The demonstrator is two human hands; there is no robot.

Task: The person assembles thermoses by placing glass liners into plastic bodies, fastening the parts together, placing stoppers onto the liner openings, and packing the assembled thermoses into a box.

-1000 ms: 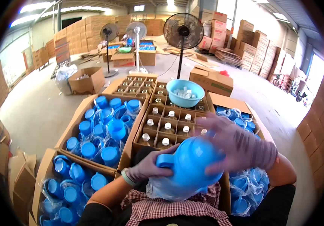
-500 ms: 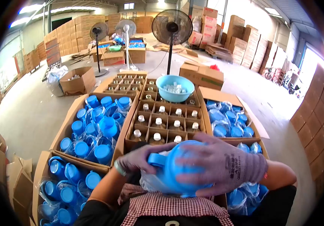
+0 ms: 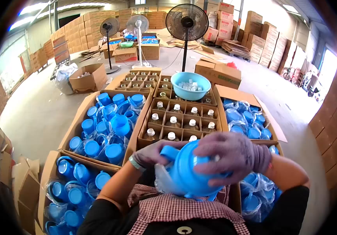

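A blue plastic pitcher (image 3: 184,172) is held tilted in front of my checked apron, partly in a clear plastic bag (image 3: 163,178). My gloved left hand (image 3: 153,154) is closed at the pitcher's handle side, its fingers partly hidden behind the handle. Across the other side of the pitcher lies my gloved right hand (image 3: 229,156), with fingers curved over the blue surface. A small whitish spot shows by the right fingers; I cannot make out what it is. Just beyond my hands stands a divided carton (image 3: 139,135) of white-capped bottles (image 3: 173,122).
Cartons of bagged blue pitchers stand at left (image 3: 64,135), near left (image 3: 43,199) and right (image 3: 276,129). A light blue basin (image 3: 178,91) of small clear-white pieces rests on a farther bottle carton. Behind are standing fans (image 3: 187,21) and stacked boxes (image 3: 94,29).
The view has shifted, so the cartons sit slightly higher and farther right. My right hand's fingers have shifted on the pitcher, which shows more of its blue rim. Both hands stay on it.
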